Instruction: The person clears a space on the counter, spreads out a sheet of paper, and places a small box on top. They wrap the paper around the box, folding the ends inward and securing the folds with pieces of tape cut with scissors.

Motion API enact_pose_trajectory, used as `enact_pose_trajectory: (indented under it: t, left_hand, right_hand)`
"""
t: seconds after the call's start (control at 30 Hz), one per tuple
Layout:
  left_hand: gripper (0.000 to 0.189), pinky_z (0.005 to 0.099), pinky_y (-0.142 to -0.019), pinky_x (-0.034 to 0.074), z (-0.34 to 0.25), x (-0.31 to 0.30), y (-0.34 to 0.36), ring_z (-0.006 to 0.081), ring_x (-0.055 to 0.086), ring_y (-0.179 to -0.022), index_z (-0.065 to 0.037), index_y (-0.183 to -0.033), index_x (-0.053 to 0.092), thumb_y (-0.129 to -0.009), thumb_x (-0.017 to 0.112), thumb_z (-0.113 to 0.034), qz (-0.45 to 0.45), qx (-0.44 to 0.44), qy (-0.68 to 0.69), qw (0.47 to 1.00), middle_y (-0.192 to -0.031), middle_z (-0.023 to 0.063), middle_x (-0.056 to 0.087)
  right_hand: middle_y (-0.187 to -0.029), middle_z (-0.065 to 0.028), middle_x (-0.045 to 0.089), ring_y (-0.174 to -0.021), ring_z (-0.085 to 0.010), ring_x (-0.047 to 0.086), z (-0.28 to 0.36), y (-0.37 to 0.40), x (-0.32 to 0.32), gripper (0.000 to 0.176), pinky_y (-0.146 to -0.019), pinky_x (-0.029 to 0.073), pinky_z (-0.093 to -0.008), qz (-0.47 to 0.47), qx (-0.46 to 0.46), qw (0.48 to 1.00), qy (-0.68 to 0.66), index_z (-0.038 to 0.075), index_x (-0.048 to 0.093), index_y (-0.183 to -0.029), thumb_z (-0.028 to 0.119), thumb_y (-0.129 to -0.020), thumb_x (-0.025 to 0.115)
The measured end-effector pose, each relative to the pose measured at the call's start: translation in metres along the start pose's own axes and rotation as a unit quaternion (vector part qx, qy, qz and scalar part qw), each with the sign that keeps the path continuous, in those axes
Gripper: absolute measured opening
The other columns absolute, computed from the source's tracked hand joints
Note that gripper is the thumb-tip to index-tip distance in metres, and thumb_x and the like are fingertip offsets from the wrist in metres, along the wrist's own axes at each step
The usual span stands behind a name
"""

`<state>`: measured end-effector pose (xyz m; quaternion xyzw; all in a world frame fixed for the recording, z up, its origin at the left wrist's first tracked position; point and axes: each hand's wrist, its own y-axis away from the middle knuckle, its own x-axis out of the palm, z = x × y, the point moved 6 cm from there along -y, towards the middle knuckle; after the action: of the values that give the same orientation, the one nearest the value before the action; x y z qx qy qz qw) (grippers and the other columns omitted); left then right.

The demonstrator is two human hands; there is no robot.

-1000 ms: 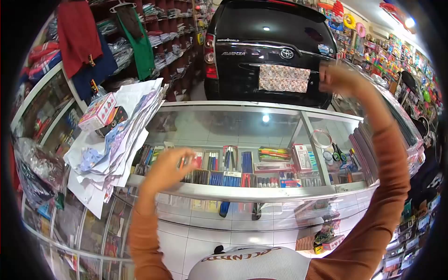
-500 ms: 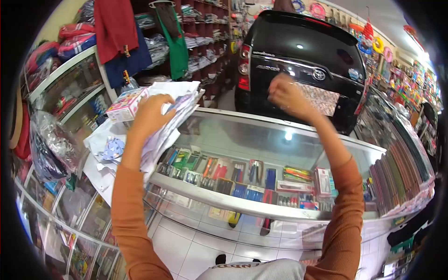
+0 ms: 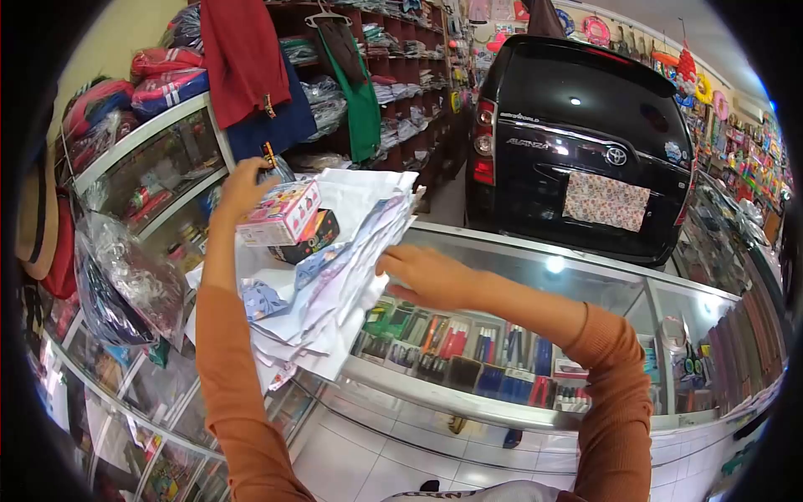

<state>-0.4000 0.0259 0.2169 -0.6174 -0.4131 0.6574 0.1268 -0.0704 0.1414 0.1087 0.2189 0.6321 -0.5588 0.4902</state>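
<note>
A stack of white sheets [image 3: 335,330] with blue-patterned pieces among them lies on the left part of the glass counter. On it sit a pink and white box [image 3: 288,213] and a black patterned box [image 3: 308,238]. My left hand [image 3: 244,191] is at the pink box's upper left corner, fingers bent; its grip is unclear. My right hand [image 3: 431,276] is at the stack's right edge, fingers curled against the sheets, with the fingertips partly hidden.
The glass counter [image 3: 519,251] holds pens and stationery inside. A black car [image 3: 585,142] stands behind it. Plastic-wrapped goods [image 3: 130,276] hang at the left, beside a glass cabinet [image 3: 159,167]. Folders [image 3: 749,351] stand at the right.
My right hand has come down and left from in front of the car to the sheets. My left hand has moved off the sheets to the pink box. The view has shifted left.
</note>
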Motion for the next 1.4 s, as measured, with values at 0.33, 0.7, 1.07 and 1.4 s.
enact_pose_trajectory:
  t: [0.33, 0.7, 1.07, 1.4]
  left_hand:
    - [0.039, 0.0574, -0.111, 0.02, -0.133, 0.039, 0.093, 0.0283, 0.053, -0.112, -0.011, -0.118, 0.054, -0.082, 0.063, -0.025, 0.151, 0.211, -0.127, 0.957, -0.113, 0.0107, 0.058]
    - [0.052, 0.0494, -0.068, 0.049, -0.14, 0.063, 0.174, 0.0413, 0.063, -0.077, -0.001, -0.141, 0.031, -0.097, 0.04, -0.027, 0.452, 0.037, -0.045, 0.89, -0.085, 0.023, 0.066]
    - [0.025, 0.0482, -0.074, 0.049, -0.125, 0.093, 0.14, 0.0384, 0.063, -0.08, -0.003, -0.105, 0.058, -0.085, 0.051, -0.016, 0.442, 0.057, -0.053, 0.894, -0.085, 0.0199, 0.065]
    - [0.036, 0.0484, -0.078, 0.048, -0.124, 0.098, 0.125, 0.0418, 0.062, -0.088, 0.003, -0.104, 0.052, -0.094, 0.047, -0.032, 0.442, 0.092, 0.012, 0.892, -0.091, 0.0254, 0.062]
  right_hand:
    - [-0.104, -0.0076, 0.055, -0.105, -0.0268, 0.054, -0.068, -0.099, 0.075, 0.029, -0.081, 0.044, -0.0432, -0.077, -0.055, 0.995, 0.03, 0.012, 0.057, -0.102, 0.008, -0.075, 0.064]
    - [-0.096, -0.0089, 0.06, -0.092, -0.0293, 0.06, -0.078, -0.039, 0.111, 0.014, -0.074, 0.051, -0.0401, -0.023, -0.139, 0.985, -0.099, 0.007, 0.063, -0.099, 0.014, -0.086, 0.062]
    - [-0.098, -0.0089, 0.057, -0.093, -0.0263, 0.059, -0.088, -0.051, 0.104, 0.012, -0.077, 0.052, -0.0373, 0.008, -0.147, 0.988, -0.055, 0.005, 0.059, -0.093, 0.014, -0.086, 0.058]
    - [-0.095, -0.0066, 0.059, -0.09, -0.0238, 0.057, -0.077, -0.056, 0.088, 0.018, -0.079, 0.048, -0.037, -0.04, -0.155, 0.987, -0.018, 0.005, 0.061, -0.098, 0.016, -0.083, 0.063]
